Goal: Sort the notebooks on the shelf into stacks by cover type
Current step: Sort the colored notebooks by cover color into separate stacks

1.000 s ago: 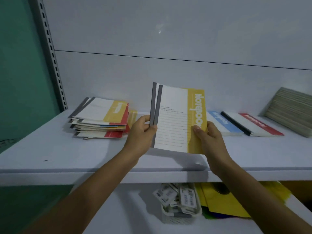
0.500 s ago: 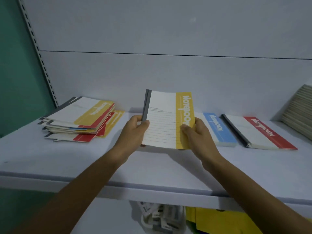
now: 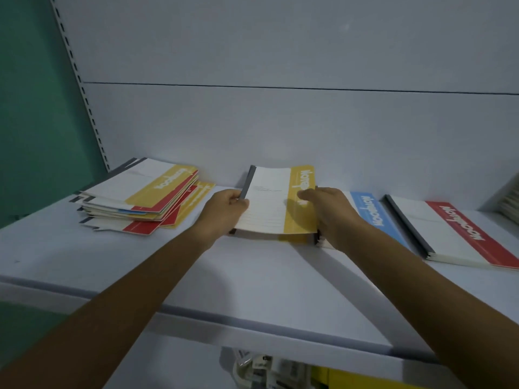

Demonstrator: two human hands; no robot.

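A yellow-banded notebook [image 3: 276, 202] lies nearly flat in the middle of the white shelf [image 3: 252, 282], its near edge low on the shelf. My left hand [image 3: 226, 211] grips its grey spine side. My right hand [image 3: 330, 211] holds its yellow edge, thumb on the cover. To the right lie a blue-banded notebook [image 3: 370, 211] and a red-banded notebook stack [image 3: 455, 234]. At the left sits a messy pile of mixed notebooks [image 3: 140, 195] with a yellow one on top.
The shelf's grey back panel [image 3: 280, 122] rises behind the notebooks. A perforated upright [image 3: 81, 88] and a green wall [image 3: 33, 108] bound the left. A stack of pale books [image 3: 509, 200] sits at the far right. A lower shelf holds a small white basket [image 3: 252, 369].
Both hands have lowered the yellow notebook from an upright tilt down onto the shelf, a little further back. The camera has come closer to the shelf.
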